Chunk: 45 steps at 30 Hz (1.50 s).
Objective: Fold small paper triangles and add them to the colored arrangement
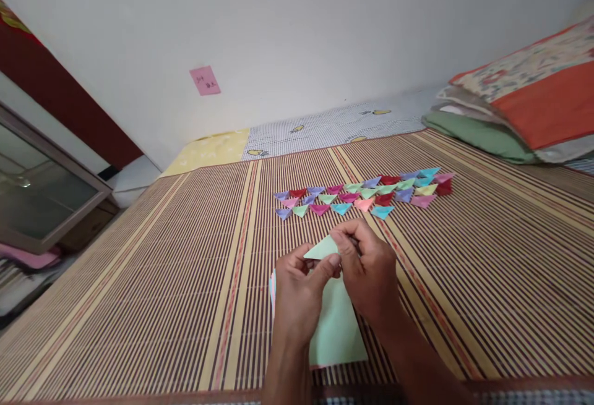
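**Pale-green folded paper triangle (320,248) pinched over a stack of rectangular coloured paper sheets (341,331)**

The fingers of the left hand (299,290) close on the triangle's near edge, while those of the right hand (371,263) grip its right end — the two thumbs lie near each other. The triangle is held over the stack's far part; the top sheet is pale green, with blue and pink edges showing at the left. Beyond the stack, small multicoloured folded paper triangles (349,197) lie in close, uneven rows. Under the stack spreads a brown-and-tan striped mat (185,306). Far beyond the stack, to its right, is a floral-and-orange pillow (542,108) above a green cloth (477,136); to its left — a pink paper note (205,80) on the white wall (297,34).
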{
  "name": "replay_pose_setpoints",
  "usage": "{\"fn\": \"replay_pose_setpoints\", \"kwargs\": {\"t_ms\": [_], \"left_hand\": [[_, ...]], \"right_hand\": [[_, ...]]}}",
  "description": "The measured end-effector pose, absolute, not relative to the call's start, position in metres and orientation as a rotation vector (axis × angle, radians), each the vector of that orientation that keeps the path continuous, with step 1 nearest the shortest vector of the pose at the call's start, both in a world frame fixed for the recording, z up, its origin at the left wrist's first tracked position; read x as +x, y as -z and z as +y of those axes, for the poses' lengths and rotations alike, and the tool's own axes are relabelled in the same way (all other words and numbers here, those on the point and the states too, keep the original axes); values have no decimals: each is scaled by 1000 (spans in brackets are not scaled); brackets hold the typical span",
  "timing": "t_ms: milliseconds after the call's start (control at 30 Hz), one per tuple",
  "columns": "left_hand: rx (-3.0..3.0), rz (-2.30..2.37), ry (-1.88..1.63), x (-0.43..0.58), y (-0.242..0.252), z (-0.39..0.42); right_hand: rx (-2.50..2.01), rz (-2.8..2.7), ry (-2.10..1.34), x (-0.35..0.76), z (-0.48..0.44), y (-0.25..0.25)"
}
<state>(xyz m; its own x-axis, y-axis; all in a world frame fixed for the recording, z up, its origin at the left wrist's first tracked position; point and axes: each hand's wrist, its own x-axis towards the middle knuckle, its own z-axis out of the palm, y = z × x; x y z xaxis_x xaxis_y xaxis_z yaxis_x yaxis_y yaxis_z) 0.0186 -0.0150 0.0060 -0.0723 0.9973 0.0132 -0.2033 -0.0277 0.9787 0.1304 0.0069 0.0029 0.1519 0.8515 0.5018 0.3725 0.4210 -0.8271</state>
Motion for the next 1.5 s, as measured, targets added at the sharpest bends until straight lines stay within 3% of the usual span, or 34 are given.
{"fn": "replay_pose_setpoints", "kwargs": {"t_ms": [500, 900, 1200, 1500], "left_hand": [[1234, 1143, -1334, 0, -12, -15], [1224, 1154, -1164, 7, -10, -16], [1053, 1141, -1350, 5, -7, -14], [1079, 1138, -1331, -5, -7, -13]], "right_hand": [[-1104, -1460, -551, 151, 17, -8], [-932, -1570, -1023, 156, 16, -11], [-874, -1432, -1511, 159, 22, 6], [-883, -1536, -1532, 164, 18, 6]]}}
